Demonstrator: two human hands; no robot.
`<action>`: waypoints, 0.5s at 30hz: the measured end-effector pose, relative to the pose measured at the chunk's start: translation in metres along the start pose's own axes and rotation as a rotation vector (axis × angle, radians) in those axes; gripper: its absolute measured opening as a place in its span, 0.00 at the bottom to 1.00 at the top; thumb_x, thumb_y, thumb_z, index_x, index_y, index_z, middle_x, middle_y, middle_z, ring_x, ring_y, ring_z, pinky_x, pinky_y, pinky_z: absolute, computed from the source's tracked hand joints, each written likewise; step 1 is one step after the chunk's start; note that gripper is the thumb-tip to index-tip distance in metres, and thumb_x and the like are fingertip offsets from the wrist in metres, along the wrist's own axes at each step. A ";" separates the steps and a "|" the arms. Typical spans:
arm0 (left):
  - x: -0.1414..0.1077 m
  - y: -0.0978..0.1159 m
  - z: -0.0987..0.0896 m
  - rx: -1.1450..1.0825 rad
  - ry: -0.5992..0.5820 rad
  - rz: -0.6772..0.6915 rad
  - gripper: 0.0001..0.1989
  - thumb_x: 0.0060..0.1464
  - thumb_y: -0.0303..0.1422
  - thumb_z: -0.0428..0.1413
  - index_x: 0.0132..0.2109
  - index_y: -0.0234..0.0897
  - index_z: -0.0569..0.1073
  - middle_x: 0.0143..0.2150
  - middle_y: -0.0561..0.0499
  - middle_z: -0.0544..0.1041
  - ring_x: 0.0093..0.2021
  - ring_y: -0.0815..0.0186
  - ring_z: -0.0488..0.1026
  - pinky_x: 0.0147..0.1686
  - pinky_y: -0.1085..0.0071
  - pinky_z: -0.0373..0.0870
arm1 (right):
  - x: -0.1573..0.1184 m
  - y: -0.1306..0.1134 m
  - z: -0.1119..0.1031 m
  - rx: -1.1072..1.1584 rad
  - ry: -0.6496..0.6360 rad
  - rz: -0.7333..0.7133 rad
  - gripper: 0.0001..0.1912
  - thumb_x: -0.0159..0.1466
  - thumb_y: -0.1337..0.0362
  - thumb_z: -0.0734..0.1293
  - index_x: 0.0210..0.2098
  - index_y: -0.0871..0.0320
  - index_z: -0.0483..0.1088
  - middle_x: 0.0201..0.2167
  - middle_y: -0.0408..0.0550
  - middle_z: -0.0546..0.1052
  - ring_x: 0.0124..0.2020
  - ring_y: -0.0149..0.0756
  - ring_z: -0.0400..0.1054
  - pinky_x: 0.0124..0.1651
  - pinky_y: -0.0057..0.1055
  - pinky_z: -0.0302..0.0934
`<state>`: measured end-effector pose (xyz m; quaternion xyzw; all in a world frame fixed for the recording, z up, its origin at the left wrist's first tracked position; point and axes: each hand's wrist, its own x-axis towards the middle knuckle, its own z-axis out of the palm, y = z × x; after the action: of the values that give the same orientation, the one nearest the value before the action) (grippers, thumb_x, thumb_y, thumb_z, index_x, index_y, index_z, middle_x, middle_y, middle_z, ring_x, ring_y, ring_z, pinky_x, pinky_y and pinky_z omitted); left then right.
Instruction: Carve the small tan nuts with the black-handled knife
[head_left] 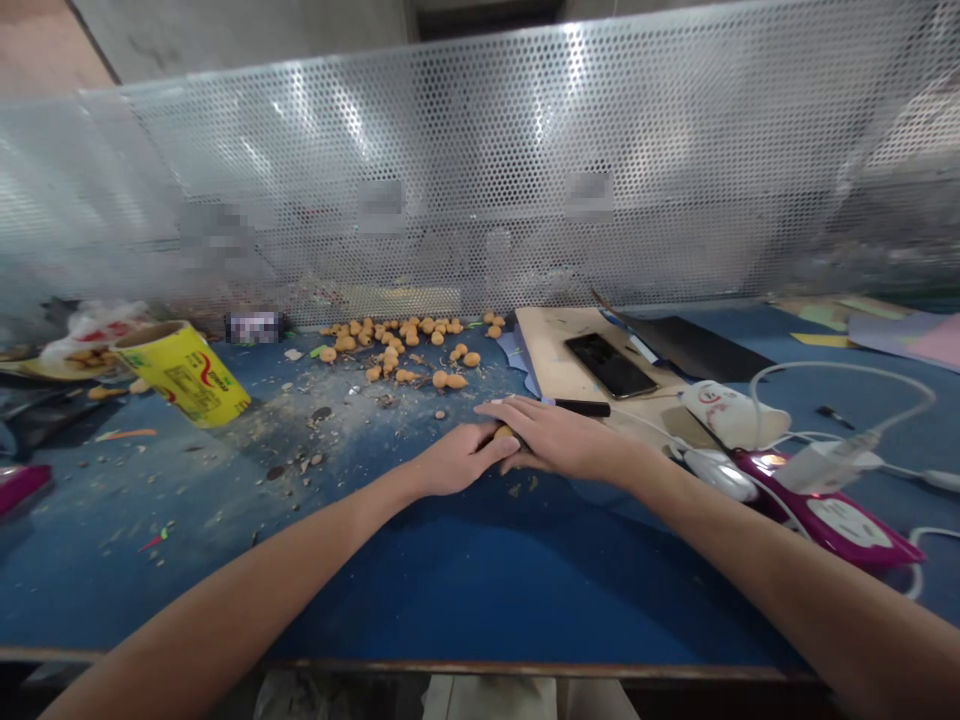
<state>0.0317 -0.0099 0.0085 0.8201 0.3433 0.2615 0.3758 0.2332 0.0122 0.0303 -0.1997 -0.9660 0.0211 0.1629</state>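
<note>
My left hand and my right hand meet in the middle of a blue work mat. Between them they cup a small orange-brown lump, mostly hidden by my fingers. My right fingertips lie close to a black-handled tool, and I cannot tell whether they touch it. Several similar orange-brown lumps lie scattered farther back on the mat, among crumbs and shavings.
A phone lies on a wooden board at the right. White cables, a white charger and a magenta power strip sit nearby. A yellow roll lies left. A perforated metal screen stands behind.
</note>
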 end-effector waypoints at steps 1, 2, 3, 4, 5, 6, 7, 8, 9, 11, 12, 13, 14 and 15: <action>0.000 0.000 0.000 0.002 0.000 0.002 0.21 0.64 0.47 0.43 0.33 0.35 0.65 0.28 0.53 0.65 0.29 0.68 0.62 0.32 0.71 0.58 | -0.001 0.001 0.000 0.008 -0.001 -0.005 0.31 0.68 0.50 0.60 0.63 0.61 0.53 0.54 0.61 0.70 0.56 0.48 0.65 0.54 0.47 0.63; 0.000 0.000 0.000 -0.003 0.004 0.005 0.21 0.64 0.47 0.42 0.33 0.35 0.65 0.28 0.54 0.65 0.29 0.68 0.62 0.32 0.71 0.59 | -0.001 0.002 0.000 0.010 -0.002 -0.002 0.31 0.68 0.49 0.60 0.63 0.61 0.53 0.54 0.62 0.70 0.56 0.48 0.65 0.53 0.47 0.63; 0.000 0.000 0.000 -0.014 0.009 0.007 0.22 0.64 0.48 0.43 0.33 0.34 0.65 0.28 0.54 0.64 0.29 0.69 0.61 0.31 0.71 0.58 | -0.001 0.003 -0.001 0.005 -0.007 0.008 0.32 0.68 0.49 0.60 0.64 0.61 0.54 0.54 0.62 0.70 0.55 0.48 0.66 0.52 0.47 0.64; 0.000 0.000 0.000 -0.028 0.014 0.006 0.22 0.64 0.48 0.43 0.32 0.34 0.65 0.27 0.54 0.64 0.28 0.69 0.61 0.31 0.71 0.58 | -0.001 0.003 -0.001 -0.011 -0.016 0.023 0.32 0.68 0.49 0.60 0.63 0.61 0.54 0.53 0.62 0.71 0.54 0.49 0.67 0.51 0.47 0.64; 0.000 0.001 0.000 -0.043 0.022 0.003 0.22 0.64 0.49 0.43 0.32 0.34 0.65 0.26 0.54 0.63 0.28 0.69 0.60 0.30 0.72 0.57 | -0.001 0.002 -0.001 -0.037 -0.023 0.043 0.32 0.68 0.48 0.59 0.63 0.62 0.55 0.52 0.63 0.72 0.52 0.50 0.69 0.49 0.47 0.65; 0.000 0.001 0.000 -0.061 0.031 -0.005 0.23 0.64 0.49 0.43 0.31 0.34 0.64 0.25 0.55 0.62 0.27 0.70 0.59 0.29 0.72 0.56 | 0.000 0.001 -0.002 -0.070 -0.030 0.071 0.31 0.68 0.49 0.59 0.63 0.63 0.55 0.51 0.63 0.73 0.50 0.51 0.70 0.47 0.47 0.66; 0.000 0.001 0.001 -0.080 0.047 -0.015 0.24 0.64 0.50 0.42 0.30 0.35 0.63 0.25 0.55 0.61 0.26 0.70 0.58 0.28 0.72 0.55 | 0.001 0.000 -0.002 -0.104 -0.034 0.105 0.31 0.69 0.49 0.58 0.63 0.64 0.56 0.49 0.63 0.75 0.48 0.52 0.72 0.45 0.46 0.66; 0.001 0.001 0.001 -0.103 0.069 -0.024 0.24 0.64 0.50 0.42 0.29 0.35 0.62 0.24 0.55 0.60 0.25 0.71 0.57 0.27 0.72 0.54 | 0.002 -0.002 -0.002 -0.134 -0.034 0.145 0.31 0.69 0.49 0.57 0.63 0.65 0.56 0.46 0.62 0.76 0.45 0.52 0.73 0.42 0.45 0.67; 0.001 0.001 0.001 -0.128 0.094 -0.030 0.24 0.64 0.50 0.42 0.29 0.35 0.61 0.24 0.55 0.59 0.24 0.71 0.56 0.26 0.72 0.53 | 0.003 -0.003 -0.001 -0.158 -0.028 0.187 0.30 0.69 0.50 0.57 0.63 0.65 0.56 0.44 0.62 0.77 0.42 0.52 0.74 0.40 0.43 0.67; 0.001 0.000 0.002 -0.179 0.140 -0.031 0.24 0.64 0.50 0.42 0.29 0.36 0.60 0.23 0.56 0.59 0.24 0.72 0.55 0.25 0.72 0.52 | 0.005 -0.006 0.000 -0.186 -0.005 0.258 0.31 0.70 0.50 0.57 0.63 0.66 0.56 0.41 0.61 0.79 0.39 0.52 0.75 0.36 0.40 0.66; 0.002 -0.001 0.003 -0.198 0.158 -0.029 0.24 0.64 0.50 0.42 0.29 0.36 0.60 0.24 0.56 0.59 0.24 0.72 0.55 0.25 0.73 0.52 | 0.005 -0.008 0.001 -0.192 0.004 0.283 0.31 0.70 0.50 0.56 0.63 0.66 0.55 0.41 0.61 0.79 0.39 0.51 0.76 0.36 0.39 0.66; 0.002 -0.002 0.003 -0.211 0.173 -0.027 0.24 0.64 0.50 0.42 0.29 0.36 0.60 0.24 0.56 0.59 0.24 0.72 0.55 0.25 0.73 0.52 | 0.006 -0.008 0.002 -0.195 0.010 0.299 0.31 0.70 0.49 0.56 0.63 0.66 0.55 0.41 0.61 0.79 0.39 0.51 0.76 0.35 0.39 0.66; 0.003 -0.003 0.004 -0.220 0.179 -0.026 0.23 0.63 0.50 0.43 0.29 0.36 0.59 0.24 0.56 0.58 0.24 0.72 0.55 0.25 0.73 0.52 | 0.007 -0.009 0.003 -0.196 0.014 0.312 0.32 0.70 0.49 0.56 0.63 0.67 0.55 0.41 0.62 0.79 0.39 0.52 0.76 0.35 0.39 0.66; 0.003 -0.005 0.004 -0.230 0.188 -0.029 0.23 0.63 0.50 0.43 0.29 0.36 0.59 0.24 0.56 0.58 0.24 0.72 0.55 0.25 0.73 0.52 | 0.007 -0.009 0.004 -0.196 0.018 0.323 0.32 0.70 0.49 0.56 0.63 0.67 0.55 0.42 0.62 0.79 0.40 0.52 0.76 0.36 0.39 0.66</action>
<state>0.0351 -0.0070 0.0028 0.7384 0.3567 0.3694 0.4371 0.2225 0.0063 0.0296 -0.3671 -0.9174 -0.0488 0.1458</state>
